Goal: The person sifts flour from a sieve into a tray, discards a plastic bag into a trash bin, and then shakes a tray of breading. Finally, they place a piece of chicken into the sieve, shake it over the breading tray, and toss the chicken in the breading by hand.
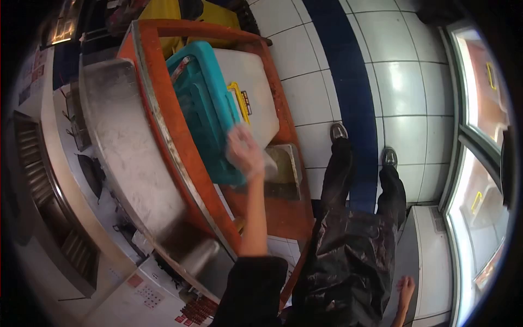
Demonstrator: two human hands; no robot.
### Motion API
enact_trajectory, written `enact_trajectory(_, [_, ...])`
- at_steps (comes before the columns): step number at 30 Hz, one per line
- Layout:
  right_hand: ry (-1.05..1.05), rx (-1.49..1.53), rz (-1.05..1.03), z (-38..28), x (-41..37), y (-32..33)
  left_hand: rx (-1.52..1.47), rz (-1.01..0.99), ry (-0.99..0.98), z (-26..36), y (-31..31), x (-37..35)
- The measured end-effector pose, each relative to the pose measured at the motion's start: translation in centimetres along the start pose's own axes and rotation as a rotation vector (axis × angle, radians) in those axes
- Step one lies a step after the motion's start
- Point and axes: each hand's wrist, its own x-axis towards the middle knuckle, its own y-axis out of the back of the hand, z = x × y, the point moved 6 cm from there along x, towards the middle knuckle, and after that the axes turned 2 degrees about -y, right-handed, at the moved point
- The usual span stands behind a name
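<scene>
My left hand [245, 152] is smeared by motion. It reaches over the near edge of a teal lid [204, 125], on a white storage bin [248, 76] with a yellow latch [239, 102]. A pale blur shows beside the fingers, and whether they hold anything I cannot tell. Close to that hand, a clear-walled container [286, 169] sits on the orange shelf. My right hand [406, 289] hangs low at my side, by the dark apron [351, 256], with loosely bent fingers and nothing seen in them.
An orange frame [174, 141] surrounds the bin, with a steel counter [131, 147] to its left. Yellow material [163, 16] lies beyond it. White floor tiles [411, 82] and a dark blue strip [348, 71] run ahead. Lit glass-fronted units [479, 163] line the right.
</scene>
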Motion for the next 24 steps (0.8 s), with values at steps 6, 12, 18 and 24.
enact_trajectory(6, [-0.335, 0.049, 0.092, 1.7, -10.9, -1.7, 0.153, 0.428, 0.289, -4.4, -4.5, 22.6])
enact_trajectory(12, [-0.395, -0.165, 0.063, 1.6, -15.8, -3.2, -0.151, 0.204, 0.49, -9.7, -8.2, 30.1])
enact_trajectory(18, [-0.354, -0.181, 0.067, 2.0, -14.6, -4.7, -0.139, -0.122, 0.749, -7.1, -6.5, 26.8])
enact_trajectory(24, [-0.188, -0.153, 0.05, 1.4, -10.8, -6.5, -0.451, 0.139, 0.463, -5.1, -5.5, 11.5])
